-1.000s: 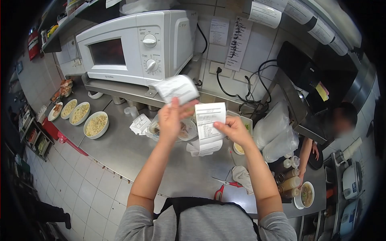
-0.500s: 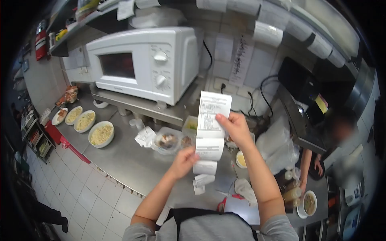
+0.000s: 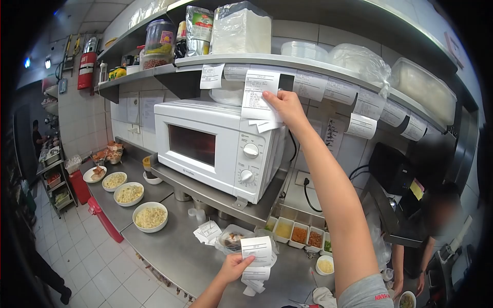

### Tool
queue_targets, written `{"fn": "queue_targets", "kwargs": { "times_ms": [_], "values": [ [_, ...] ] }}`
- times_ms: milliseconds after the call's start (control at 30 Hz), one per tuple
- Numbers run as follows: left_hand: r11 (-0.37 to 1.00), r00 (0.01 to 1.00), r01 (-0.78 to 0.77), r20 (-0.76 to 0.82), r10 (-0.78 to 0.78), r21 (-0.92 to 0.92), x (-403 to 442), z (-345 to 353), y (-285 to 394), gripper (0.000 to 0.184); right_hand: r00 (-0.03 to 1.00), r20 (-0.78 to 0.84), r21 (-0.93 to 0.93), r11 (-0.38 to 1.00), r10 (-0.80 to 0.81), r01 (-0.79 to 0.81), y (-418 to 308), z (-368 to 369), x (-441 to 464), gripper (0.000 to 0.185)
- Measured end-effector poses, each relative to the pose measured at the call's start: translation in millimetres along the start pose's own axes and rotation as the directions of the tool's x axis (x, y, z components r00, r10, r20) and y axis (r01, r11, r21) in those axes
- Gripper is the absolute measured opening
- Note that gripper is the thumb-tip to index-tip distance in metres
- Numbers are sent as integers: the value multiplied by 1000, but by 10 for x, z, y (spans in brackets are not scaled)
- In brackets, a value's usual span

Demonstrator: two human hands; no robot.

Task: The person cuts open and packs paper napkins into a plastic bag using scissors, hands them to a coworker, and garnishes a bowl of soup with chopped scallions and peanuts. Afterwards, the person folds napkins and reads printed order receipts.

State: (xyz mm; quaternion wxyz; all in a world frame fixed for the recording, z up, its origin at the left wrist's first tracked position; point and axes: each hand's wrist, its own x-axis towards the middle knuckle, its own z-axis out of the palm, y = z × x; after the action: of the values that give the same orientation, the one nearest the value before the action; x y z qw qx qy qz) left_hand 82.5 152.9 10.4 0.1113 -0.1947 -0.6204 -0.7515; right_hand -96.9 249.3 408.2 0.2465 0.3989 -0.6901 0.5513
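Note:
Raised to the edge of the shelf above the microwave point(image 3: 205, 149), my right hand point(image 3: 288, 109) pinches a printed order ticket point(image 3: 259, 84) between thumb and fingers. The ticket overlaps the row of other slips hanging there. Lower down, over the steel counter, my left hand point(image 3: 236, 268) is closed on a curled strip of order tickets point(image 3: 257, 248), whose lower end hangs in folds. Behind that strip is a clear plastic container point(image 3: 229, 239) with dark food, partly hidden. Crumpled paper slips point(image 3: 208, 232) lie beside it.
Several bowls of pale shredded food point(image 3: 150, 215) stand on the left of the counter point(image 3: 179, 262). Small tubs of toppings point(image 3: 299, 234) line the back. More tickets point(image 3: 367, 105) hang from the shelf point(image 3: 328, 60). At right, another person's forearms point(image 3: 422, 256) reach down near a bowl.
The ticket strip has been separated into two parts. My right hand has lifted one ticket up to the shelf, while my left keeps the remaining strip low. The view has tilted upward.

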Motion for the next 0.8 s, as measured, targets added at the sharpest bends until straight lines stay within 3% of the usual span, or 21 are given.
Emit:
{"fn": "queue_targets", "kwargs": {
  "times_ms": [67, 367, 433, 467, 567, 633, 700, 800],
  "values": [
    [1000, 1000, 19, -10, -19, -6, -41, -83, 25, 22, 996, -21, -21, 996, 88, -88, 101, 34, 159, 33],
    [994, 996, 90, 0, -90, -60, -21, -186, -44, 22, 986, -107, 49, 991, 128, -123, 22, 1, 465, 31],
    [994, 995, 94, 19, -93, -47, -8, -158, -83, 22, 1000, 2, -3, 1000, 12, -12, -66, 17, 318, 30],
    [994, 996, 93, 20, -92, -51, -9, -148, -101, 22, 989, 138, -97, 993, -56, 70, -147, -31, 219, 30],
    [995, 997, 63, 57, -58, -81, -15, -116, -102, 22, 973, 150, 27, 985, -175, 173, -151, -27, 206, 31],
    [996, 996, 71, 62, -68, -54, -10, -95, -44, 22, 987, 99, 32, 992, -124, 122, -33, -66, 339, 29],
    [997, 997, 64, 50, -61, -53, -26, -103, -51, 22, 992, -6, -34, 992, 124, -124, 25, -77, 395, 28],
    [997, 998, 61, 11, -60, -54, -96, -151, -41, 22, 980, -72, 73, 981, 184, -179, 72, -18, 379, 28]
  ]
}}
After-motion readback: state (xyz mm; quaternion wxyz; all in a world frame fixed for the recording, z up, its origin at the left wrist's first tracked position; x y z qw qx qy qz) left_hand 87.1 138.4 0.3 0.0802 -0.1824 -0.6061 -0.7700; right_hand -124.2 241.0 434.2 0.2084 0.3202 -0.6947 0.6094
